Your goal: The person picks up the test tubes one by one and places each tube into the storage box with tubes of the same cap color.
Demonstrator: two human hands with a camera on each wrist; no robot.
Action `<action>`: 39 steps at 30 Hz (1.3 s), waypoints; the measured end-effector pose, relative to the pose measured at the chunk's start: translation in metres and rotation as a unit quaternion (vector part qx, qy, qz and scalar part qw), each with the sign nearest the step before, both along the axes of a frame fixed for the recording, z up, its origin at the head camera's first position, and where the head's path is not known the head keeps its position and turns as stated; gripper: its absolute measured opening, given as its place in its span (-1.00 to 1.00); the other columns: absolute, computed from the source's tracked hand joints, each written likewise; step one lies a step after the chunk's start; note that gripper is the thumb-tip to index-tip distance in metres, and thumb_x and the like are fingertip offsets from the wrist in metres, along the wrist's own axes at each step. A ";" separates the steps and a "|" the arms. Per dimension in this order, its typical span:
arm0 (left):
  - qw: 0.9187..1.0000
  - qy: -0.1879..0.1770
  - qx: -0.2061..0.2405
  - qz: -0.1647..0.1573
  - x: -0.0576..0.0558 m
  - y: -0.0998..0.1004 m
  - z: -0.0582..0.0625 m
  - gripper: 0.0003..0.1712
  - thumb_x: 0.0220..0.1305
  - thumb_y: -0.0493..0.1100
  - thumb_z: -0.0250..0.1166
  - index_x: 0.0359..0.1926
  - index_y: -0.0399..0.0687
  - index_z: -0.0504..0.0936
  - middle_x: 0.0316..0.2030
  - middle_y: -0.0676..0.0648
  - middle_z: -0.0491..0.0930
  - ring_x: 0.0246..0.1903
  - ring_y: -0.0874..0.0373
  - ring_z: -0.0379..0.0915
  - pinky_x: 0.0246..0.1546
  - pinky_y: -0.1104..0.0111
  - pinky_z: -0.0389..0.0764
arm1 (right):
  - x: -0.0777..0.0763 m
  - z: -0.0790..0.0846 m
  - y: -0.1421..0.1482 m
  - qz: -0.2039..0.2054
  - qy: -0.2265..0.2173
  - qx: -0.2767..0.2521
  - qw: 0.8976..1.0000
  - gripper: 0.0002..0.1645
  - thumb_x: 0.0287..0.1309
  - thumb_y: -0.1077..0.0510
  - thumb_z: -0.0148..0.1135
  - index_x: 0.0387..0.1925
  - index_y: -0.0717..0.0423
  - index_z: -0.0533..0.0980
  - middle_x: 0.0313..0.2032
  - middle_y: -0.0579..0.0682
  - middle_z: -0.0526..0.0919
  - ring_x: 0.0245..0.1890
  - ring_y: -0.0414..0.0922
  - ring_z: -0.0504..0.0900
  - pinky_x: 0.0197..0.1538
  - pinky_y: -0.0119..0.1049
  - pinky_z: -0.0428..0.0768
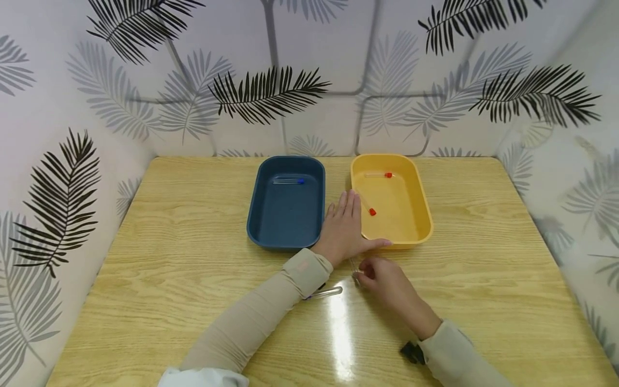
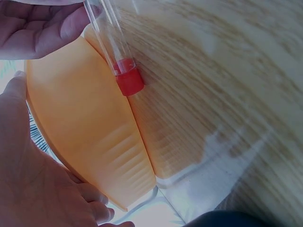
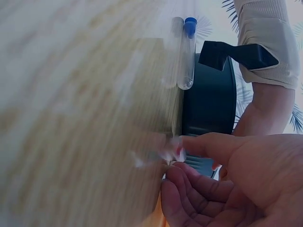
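"Leaf-printed pale sheeting (image 1: 338,121) rises behind your wood-grain table (image 1: 193,242). What's in your grip?"

"One clear tube with a red cap (image 2: 117,52), pinched between thumb and fingers of my right hand (image 1: 387,279), near the near left corner of the yellow plastic tray (image 1: 396,223). I take its clear length, presumably to leave the cap free."

"Your other hand?"

"My left hand (image 1: 344,228) stretches straight fingers along that tray's left edge, probably steadying it."

"Why two trays?"

"Cap colour, I'd judge: two red-capped tubes (image 1: 372,212) there, one blue-capped tube (image 1: 290,181) in the dark blue plastic tray (image 1: 286,215)."
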State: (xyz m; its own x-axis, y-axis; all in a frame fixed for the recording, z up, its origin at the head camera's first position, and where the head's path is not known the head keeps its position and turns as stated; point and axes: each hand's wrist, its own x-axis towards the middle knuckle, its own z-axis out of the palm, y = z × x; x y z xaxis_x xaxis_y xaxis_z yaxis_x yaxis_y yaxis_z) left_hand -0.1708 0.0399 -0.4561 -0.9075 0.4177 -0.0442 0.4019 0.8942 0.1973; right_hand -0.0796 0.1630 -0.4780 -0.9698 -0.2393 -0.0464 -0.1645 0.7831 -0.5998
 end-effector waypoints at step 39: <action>1.000 0.000 0.004 -0.002 0.001 0.000 -0.001 0.46 -0.23 0.77 -0.28 0.44 -0.22 -0.21 0.43 -0.15 -0.25 0.40 0.00 -0.43 0.33 0.09 -0.13 | 0.014 0.013 0.039 0.010 -0.091 0.020 0.996 -0.88 -0.04 0.27 0.27 -0.40 0.15 0.50 -0.48 -0.09 0.50 -0.46 -0.20 0.44 -0.34 -0.29 0.47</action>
State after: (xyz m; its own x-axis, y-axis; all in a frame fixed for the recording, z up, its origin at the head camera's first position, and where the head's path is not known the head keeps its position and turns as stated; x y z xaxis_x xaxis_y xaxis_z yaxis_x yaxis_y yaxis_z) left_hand -0.1702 0.0401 -0.4566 -0.9061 0.4211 -0.0414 0.4048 0.8912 0.2049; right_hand -0.0660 0.2016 -0.4651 -0.9395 -0.2526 -0.2312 -0.0711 0.8044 -0.5899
